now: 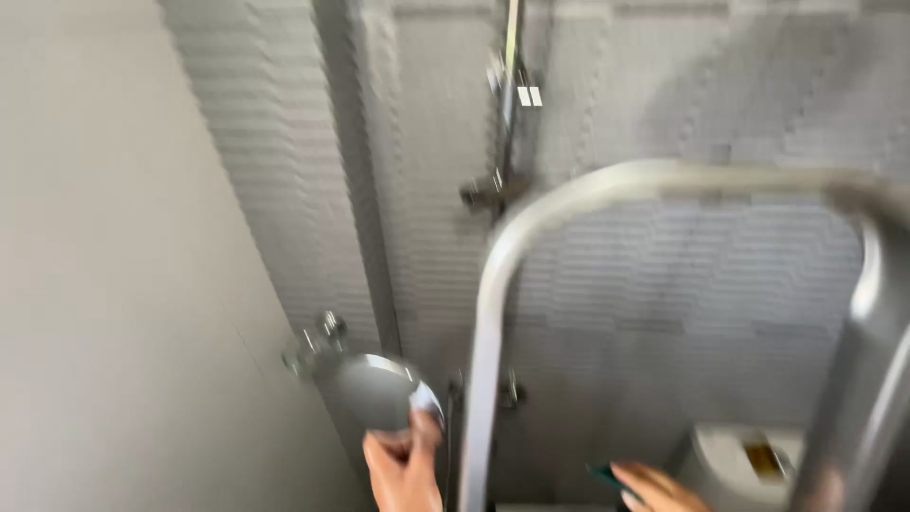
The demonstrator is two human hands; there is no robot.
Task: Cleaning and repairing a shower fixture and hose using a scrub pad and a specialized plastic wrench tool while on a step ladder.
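The picture is blurred by motion. My left hand [403, 466] is raised at the bottom centre, with fingers and thumb pinching the lower edge of a round chrome shower head [373, 389]. My right hand [656, 489] shows only partly at the bottom edge, right of a metal bar; something small and dark green [603, 475] pokes out from its fingers, too blurred to name. The shower head hangs off a chrome fitting [313, 346] on the left wall.
A curved silver metal rail [607, 190] arches close to the camera across the middle and right. A chrome shower riser with valves [507, 142] runs up the grey tiled back wall. A white fixture [749, 460] sits low right. A plain wall fills the left.
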